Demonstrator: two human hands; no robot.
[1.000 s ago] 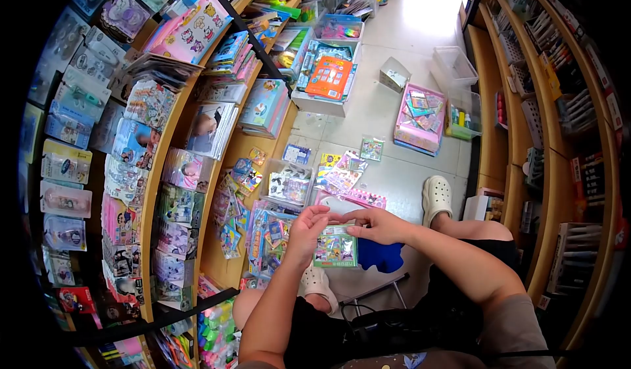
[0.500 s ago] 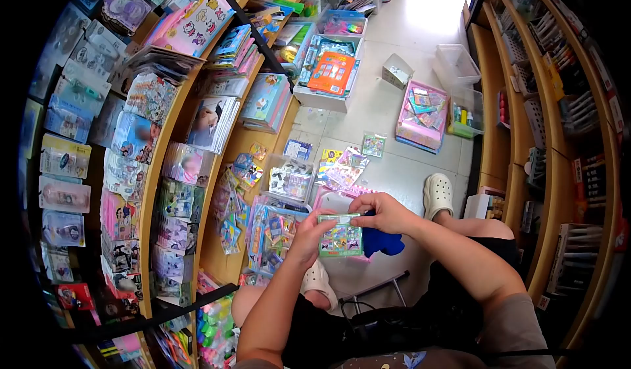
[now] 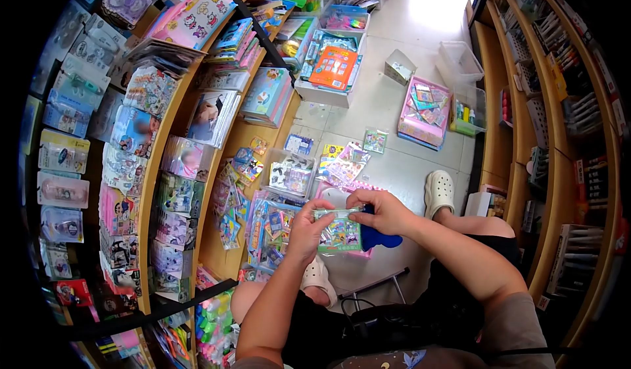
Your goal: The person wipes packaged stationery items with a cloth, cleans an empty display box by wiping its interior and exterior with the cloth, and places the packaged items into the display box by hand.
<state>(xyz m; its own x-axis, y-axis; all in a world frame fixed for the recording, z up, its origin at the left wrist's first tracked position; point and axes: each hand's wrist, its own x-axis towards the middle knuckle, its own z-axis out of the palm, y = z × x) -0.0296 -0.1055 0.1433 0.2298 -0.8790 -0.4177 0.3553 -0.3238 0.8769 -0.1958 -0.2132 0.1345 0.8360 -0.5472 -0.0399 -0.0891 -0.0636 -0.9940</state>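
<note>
"Holding what?"
"A green packet (image 3: 341,235), over the floor (image 3: 404,172). The pink box (image 3: 418,131) sits at one o'clock from it."
"How is it held?"
"Left hand (image 3: 307,235) pinches at ten o'clock, right hand (image 3: 388,214) at two. Best pinch softly, so the clear top (image 3: 340,214) won't rip."

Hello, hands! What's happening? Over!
Left hand, right hand: both on green packet. Packet held near top corners. Blue item partly behind right hand. Nothing seen blocking.
</note>
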